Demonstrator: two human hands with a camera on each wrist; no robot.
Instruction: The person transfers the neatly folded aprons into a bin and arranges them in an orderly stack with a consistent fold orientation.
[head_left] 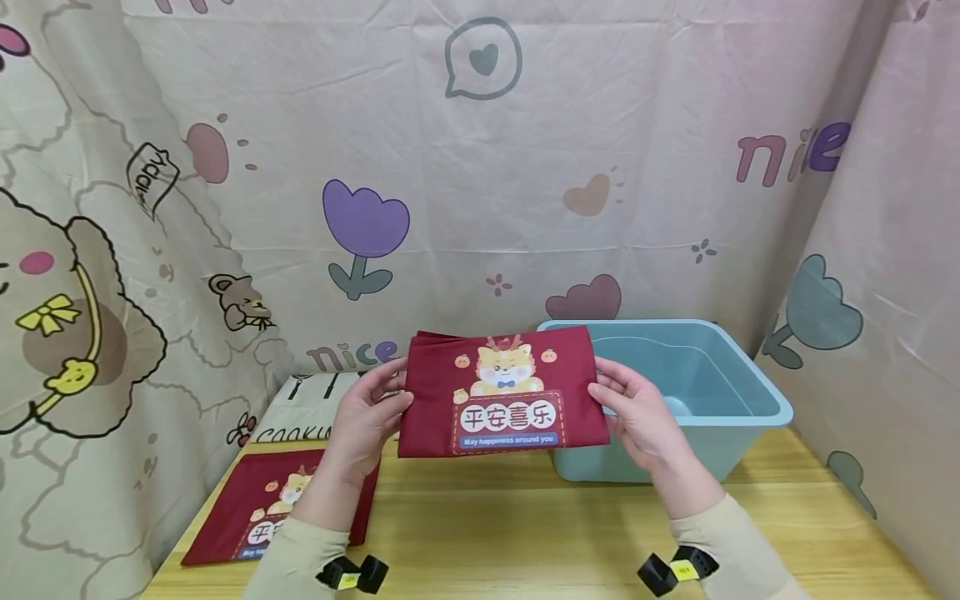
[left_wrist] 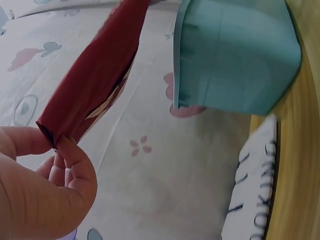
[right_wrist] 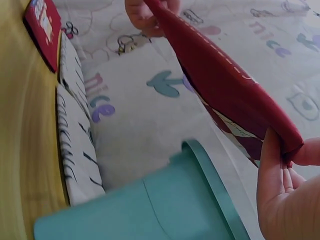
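A folded dark red cloth point(head_left: 435, 400) with a cartoon animal, white Chinese characters and "May happiness around you" is held up over the wooden table. My left hand point(head_left: 370, 417) pinches its left edge between thumb and fingers. At the opposite edge, my right hand point(head_left: 637, 408) grips it the same way. Seen edge-on in the right wrist view, the red cloth point(right_wrist: 220, 75) shows a checkered layer on its underside. Another folded red cloth point(head_left: 240, 492) with the same print lies at the table's left, partly hidden by my left forearm.
Right of the held cloth stands a light blue plastic bin point(head_left: 750, 442), its near left part hidden behind the cloth. White folded cloths point(right_wrist: 80, 145) lettered "COOKING" lie along the back of the wooden table point(head_left: 480, 533). A printed curtain point(head_left: 465, 167) hangs behind and on both sides.
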